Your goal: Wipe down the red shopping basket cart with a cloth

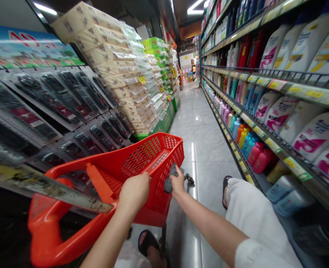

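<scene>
I see one red shopping cart standing in the aisle, directly before the person, and two bare hands working at it. The left hand is closed over the near rim of the cart; most of its fingers are hidden behind the knuckles. The right hand holds one grey cloth against the outer side, near the front end, with the thumb raised on it; the other fingers I cannot see well.

Two dark sandals are visible: one sandal below the cart, the other, partly covered by white trousers. Across the cart handle lies one worn strip, cut off by the left edge; I cannot tell what it is.

On the low right shelf I count two pink bottles and two tilted light-blue bottles. The packaged black goods at left and the stacked cartons overlap too much for sure counting. A small dark object beside the right hand is hard to make out.
</scene>
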Action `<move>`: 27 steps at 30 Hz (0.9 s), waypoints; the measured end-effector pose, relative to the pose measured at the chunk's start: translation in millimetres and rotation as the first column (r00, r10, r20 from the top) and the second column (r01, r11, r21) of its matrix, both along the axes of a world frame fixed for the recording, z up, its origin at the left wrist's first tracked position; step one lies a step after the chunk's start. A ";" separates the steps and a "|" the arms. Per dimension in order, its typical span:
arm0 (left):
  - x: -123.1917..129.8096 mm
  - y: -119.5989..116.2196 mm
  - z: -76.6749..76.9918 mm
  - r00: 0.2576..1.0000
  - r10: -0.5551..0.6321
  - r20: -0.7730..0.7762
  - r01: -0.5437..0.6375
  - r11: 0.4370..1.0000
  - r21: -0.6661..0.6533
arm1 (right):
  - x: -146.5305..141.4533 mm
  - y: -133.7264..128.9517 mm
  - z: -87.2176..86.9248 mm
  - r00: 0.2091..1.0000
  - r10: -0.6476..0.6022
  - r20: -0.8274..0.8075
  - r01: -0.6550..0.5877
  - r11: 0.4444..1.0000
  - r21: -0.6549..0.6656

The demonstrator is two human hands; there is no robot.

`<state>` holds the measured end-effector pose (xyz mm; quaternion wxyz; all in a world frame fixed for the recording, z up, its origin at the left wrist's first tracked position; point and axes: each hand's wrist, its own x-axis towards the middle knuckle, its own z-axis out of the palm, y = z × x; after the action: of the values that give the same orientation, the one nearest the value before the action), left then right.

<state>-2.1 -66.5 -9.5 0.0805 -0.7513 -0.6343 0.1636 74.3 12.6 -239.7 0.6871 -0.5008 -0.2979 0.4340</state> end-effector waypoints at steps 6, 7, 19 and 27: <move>5.2 -0.8 5.8 0.998 0.055 0.021 -0.055 0.998 -0.002 | 28.0 29.3 57.7 0.998 -0.010 0.065 0.005 0.997 0.078; 5.8 -0.5 6.3 0.998 0.065 0.021 -0.065 0.998 -0.001 | 23.6 20.1 52.8 0.994 0.006 0.109 -0.017 0.995 0.099; 4.3 -6.1 7.9 0.995 0.092 0.026 -0.093 0.996 0.016 | -8.2 -27.4 3.1 0.999 -0.039 0.032 0.038 0.999 0.038; 6.0 -3.6 7.3 0.996 0.075 0.039 -0.075 0.997 -0.001 | -0.5 -20.2 27.7 0.972 -0.064 0.228 0.055 0.998 0.044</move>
<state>3.9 -70.2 -2.2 0.0621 -0.7300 -0.6635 0.1518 73.9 -7.6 -212.0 0.6700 -0.5434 -0.3679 0.3470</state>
